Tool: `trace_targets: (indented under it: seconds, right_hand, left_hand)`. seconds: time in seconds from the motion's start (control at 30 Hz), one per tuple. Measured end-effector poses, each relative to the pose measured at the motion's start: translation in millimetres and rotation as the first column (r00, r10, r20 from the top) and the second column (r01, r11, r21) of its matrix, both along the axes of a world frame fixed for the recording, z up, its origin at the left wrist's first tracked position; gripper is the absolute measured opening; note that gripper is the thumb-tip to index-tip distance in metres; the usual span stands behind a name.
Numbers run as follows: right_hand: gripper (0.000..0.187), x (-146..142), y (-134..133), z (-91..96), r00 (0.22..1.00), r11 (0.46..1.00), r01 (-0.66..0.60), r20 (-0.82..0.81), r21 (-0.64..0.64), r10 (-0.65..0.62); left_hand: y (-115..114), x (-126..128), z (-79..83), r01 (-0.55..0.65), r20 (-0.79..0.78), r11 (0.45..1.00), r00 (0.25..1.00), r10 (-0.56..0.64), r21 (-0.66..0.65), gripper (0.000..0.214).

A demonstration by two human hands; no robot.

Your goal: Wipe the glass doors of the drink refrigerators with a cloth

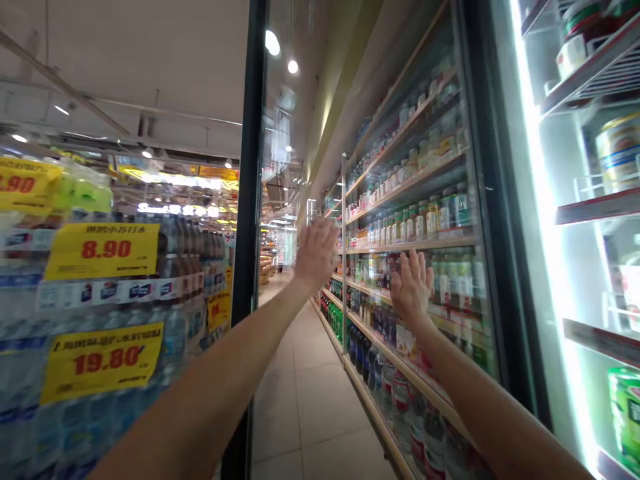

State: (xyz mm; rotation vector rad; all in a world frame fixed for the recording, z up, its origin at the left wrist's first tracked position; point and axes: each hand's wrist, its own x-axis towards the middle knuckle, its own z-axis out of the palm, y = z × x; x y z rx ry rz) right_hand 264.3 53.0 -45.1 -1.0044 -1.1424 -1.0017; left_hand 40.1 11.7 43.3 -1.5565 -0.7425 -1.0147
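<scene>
A tall glass cooler door (365,413) with a black frame (249,167) stands open in front of me. My left hand (317,253) is raised toward the middle of its pane, palm forward and fingers stretched out, a little blurred. Lower and to the right, my right hand (413,287) faces the same pane with its fingers extended. Both look flat against the glass or just short of it; contact cannot be told for sure. Neither hand holds anything.
To the right, a lit cooler interior (593,267) has shelves with cans and packs. On the left rise stacked bottle packs (175,320) with yellow price signs (105,250). Through the pane show long drink shelves (415,247) and a tiled aisle floor (280,373).
</scene>
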Motion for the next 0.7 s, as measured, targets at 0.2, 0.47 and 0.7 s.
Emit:
trace_targets:
  seconds: [0.2,0.47,0.7]
  right_hand:
    - [0.052,4,3,-1.0,0.998,0.997,-0.057,0.003,0.047,0.057]
    - [0.055,7,6,-2.6,0.989,0.984,-0.144,-0.02,0.107,0.147]
    - [0.056,8,7,-2.4,0.988,0.979,-0.151,-0.021,0.136,0.155]
  left_hand:
    - [3,59,-33.9,-0.007,-0.481,0.994,0.876,-0.047,-0.11,0.047]
    - [3,80,-17.9,-0.006,-0.278,0.991,0.96,-0.031,-0.131,0.05]
    - [0,60,6.8,-0.028,-0.345,0.988,0.938,-0.027,-0.153,0.049]
